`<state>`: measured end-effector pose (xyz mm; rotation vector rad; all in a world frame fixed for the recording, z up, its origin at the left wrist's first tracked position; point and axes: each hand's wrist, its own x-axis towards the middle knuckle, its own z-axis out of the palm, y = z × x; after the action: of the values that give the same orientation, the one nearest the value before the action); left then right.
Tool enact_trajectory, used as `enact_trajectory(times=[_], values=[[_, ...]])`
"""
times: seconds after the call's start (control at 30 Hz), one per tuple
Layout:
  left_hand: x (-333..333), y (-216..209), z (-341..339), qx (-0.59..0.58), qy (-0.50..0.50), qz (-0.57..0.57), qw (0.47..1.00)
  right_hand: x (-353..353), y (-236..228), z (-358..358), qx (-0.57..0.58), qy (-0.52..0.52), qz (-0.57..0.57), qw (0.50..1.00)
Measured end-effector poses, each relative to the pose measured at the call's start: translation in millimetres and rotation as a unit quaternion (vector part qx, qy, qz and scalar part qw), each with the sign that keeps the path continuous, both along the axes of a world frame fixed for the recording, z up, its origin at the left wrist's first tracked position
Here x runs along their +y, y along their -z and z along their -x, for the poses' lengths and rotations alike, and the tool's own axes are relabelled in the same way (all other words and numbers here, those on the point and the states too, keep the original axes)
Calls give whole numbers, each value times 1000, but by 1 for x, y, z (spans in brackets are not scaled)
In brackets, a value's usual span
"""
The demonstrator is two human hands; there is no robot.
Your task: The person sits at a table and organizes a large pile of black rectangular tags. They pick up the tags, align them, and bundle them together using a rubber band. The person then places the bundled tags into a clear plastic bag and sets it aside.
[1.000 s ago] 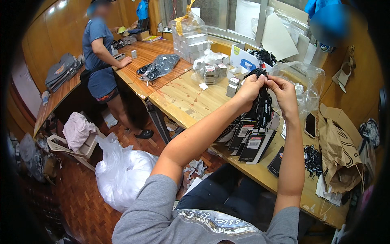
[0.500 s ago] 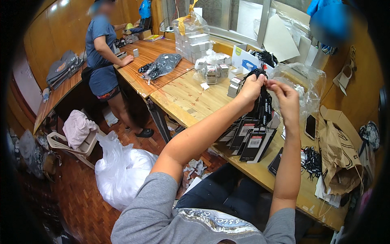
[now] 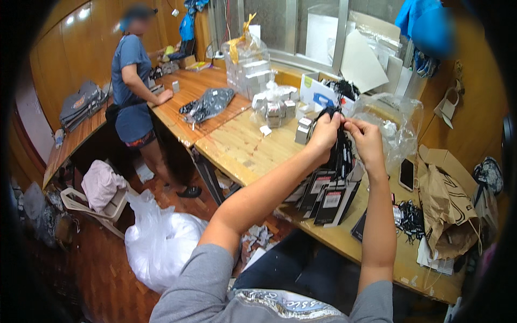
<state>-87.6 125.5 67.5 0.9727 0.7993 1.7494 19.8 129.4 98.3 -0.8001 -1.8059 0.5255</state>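
**Bunched black cords (image 3: 343,153) held above a crowded surface (image 3: 253,153)**

Around the cords, things crowd close: a crumpled clear plastic bag (image 3: 403,121) beyond the right hand (image 3: 368,141), a white-and-blue box (image 3: 309,92) behind, a smartphone (image 3: 407,175) and brown paper bag (image 3: 444,207) to the right. The right forearm blocks part of the view of the cards and a loose black cord pile (image 3: 410,219).

The left hand's (image 3: 325,134) grip is clenched around the top of the bunch, which hangs over black tag cards (image 3: 329,202) near the surface's front edge. The right fingertips are at the cords beside the left thumb; whether they pinch a strand, I cannot tell.

The surface is worn wood, set below a window (image 3: 272,29). A white plastic sack (image 3: 167,242) rests on the parquet floor (image 3: 102,269).

Counted: one smartphone, one paper bag, one co-worker (image 3: 131,81) standing at left, two clear bags of small boxes (image 3: 273,107). The cards overlap too much to count.
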Motion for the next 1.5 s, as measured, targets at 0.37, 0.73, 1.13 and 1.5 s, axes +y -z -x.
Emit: enact_trajectory(times=[0.37,0.73,1.13,1.5], values=[[-1,-4,11,-39,78,21,996,18,8,1,51,-106,37,992],[-1,-5,18,-58,159,27,985,45,4,-4,30,-145,154,977],[-10,-7,3,-57,137,-2,989,24,-7,-9,11,-214,193,957],[-9,-1,7,-77,159,38,984,25,-3,-11,-7,-187,210,960]])
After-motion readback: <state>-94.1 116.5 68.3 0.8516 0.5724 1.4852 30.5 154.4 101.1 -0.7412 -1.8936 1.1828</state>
